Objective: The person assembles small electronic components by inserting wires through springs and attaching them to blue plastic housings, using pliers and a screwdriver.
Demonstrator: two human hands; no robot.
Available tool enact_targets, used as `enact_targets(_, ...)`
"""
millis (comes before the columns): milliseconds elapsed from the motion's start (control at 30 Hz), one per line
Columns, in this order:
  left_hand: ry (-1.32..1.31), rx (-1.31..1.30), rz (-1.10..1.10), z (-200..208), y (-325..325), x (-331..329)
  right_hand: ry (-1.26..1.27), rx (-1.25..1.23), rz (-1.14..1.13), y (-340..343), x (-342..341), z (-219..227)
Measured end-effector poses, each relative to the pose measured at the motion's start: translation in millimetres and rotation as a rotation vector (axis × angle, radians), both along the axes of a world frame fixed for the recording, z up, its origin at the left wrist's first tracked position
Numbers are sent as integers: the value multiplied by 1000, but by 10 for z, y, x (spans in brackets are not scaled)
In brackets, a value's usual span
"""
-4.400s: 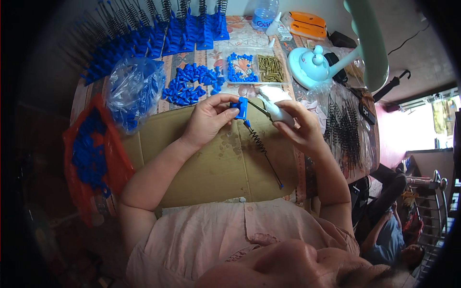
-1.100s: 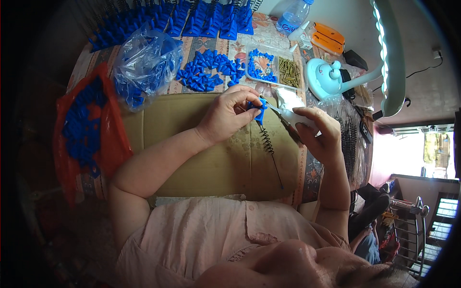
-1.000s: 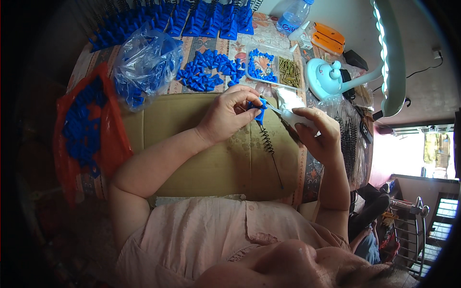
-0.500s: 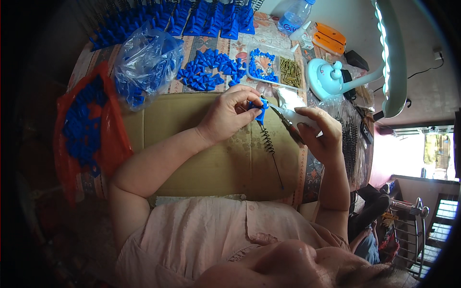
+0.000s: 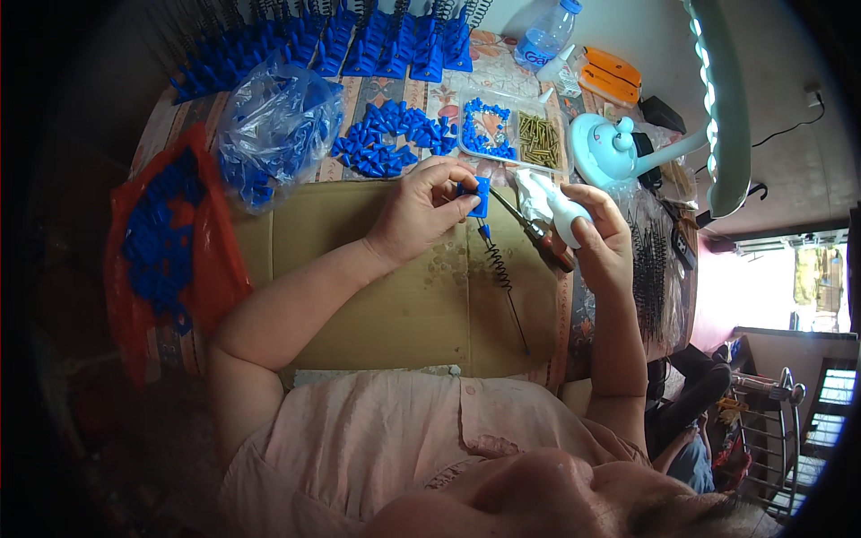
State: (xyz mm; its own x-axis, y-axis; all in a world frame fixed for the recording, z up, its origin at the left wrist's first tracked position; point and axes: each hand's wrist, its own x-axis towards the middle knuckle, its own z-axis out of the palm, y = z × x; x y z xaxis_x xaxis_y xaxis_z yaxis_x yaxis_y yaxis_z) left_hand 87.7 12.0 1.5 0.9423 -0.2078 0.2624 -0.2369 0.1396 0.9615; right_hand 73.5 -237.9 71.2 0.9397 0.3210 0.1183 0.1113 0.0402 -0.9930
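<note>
Here, holding a blue block clamped between thumb and fingers of the left hand, above a cardboard sheet on the desk, with a black coiled wire reaching below it. Gripping a white squeeze bottle in the closed fingers of the right hand, apart from the block. Beyond, in a clear two-part box: small blue pieces left, brass-coloured rods right. Farther left, in a clear bag, more blue parts; likewise in a red bag beside the cardboard.
</note>
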Motion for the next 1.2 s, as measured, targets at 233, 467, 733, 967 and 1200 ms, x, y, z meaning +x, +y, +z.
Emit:
enact_targets(233, 9, -12, 38, -14, 39, 49, 125, 169, 76, -104, -43, -70)
enact_targets(467, -128, 65, 121, 25, 49, 55, 3, 74, 60, -394, -93, -87)
enact_targets(733, -222, 223, 138, 28, 100, 61, -220, -170, -348, -658, 45, -179)
enact_targets(967, -329, 345, 201, 52, 113, 23, -265, -574, -468, -537, 271, -296)
enact_targets(1200, -358, 338, 270, 98, 98, 38, -325, -870, -496, -486, 394, -456)
